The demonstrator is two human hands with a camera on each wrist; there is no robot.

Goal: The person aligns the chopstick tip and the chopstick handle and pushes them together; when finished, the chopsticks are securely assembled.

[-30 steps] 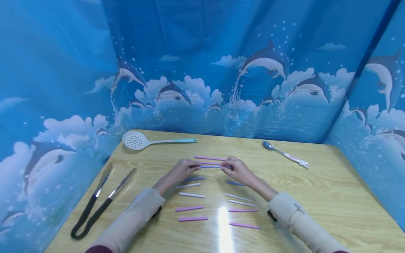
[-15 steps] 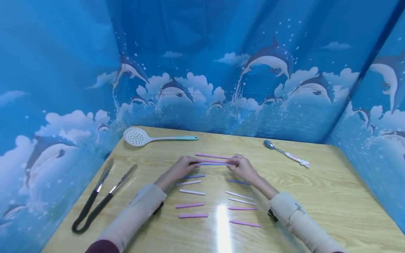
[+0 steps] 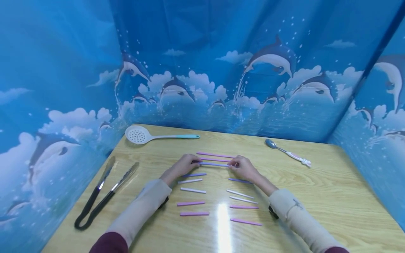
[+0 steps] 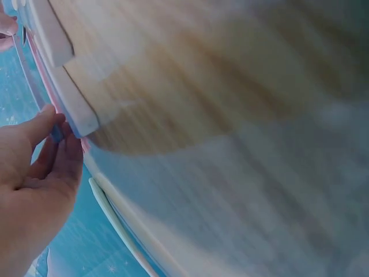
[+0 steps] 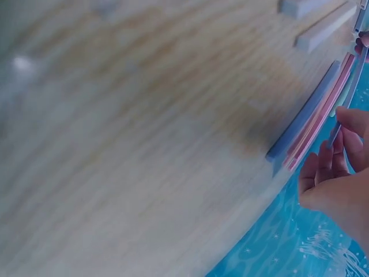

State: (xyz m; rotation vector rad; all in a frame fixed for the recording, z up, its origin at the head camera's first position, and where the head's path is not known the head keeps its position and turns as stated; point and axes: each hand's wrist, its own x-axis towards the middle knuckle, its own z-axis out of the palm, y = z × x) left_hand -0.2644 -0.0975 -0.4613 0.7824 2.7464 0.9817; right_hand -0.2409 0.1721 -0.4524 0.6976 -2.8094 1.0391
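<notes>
A long, thin blue-lavender stick (image 3: 214, 164) stretches between the two hands near the middle of the table. At its left end my left hand (image 3: 187, 164) pinches it between thumb and fingers; the left wrist view shows the stick's tip (image 4: 56, 134) poking past the thumb. My right hand (image 3: 243, 167) pinches the other end, seen also in the right wrist view (image 5: 340, 173). Just beyond it lie two long pink sticks, a far one (image 3: 215, 154) and a nearer one (image 3: 215, 160), partly covered by the right fingers. A blue stick (image 3: 197, 174) lies nearest below the left hand.
Shorter sticks form two columns, a left one with a pink stick (image 3: 194, 213) and a right one with another pink stick (image 3: 246, 221). Black-handled tongs (image 3: 91, 211) lie at left, a skimmer (image 3: 138, 135) at back left, a spoon (image 3: 294, 156) at right. Dolphin-print curtains (image 3: 202, 63) enclose the table.
My right hand has moved right, away from the left hand, so more of the blue-lavender stick shows between them. My left hand keeps its pinch. The head view has shifted slightly.
</notes>
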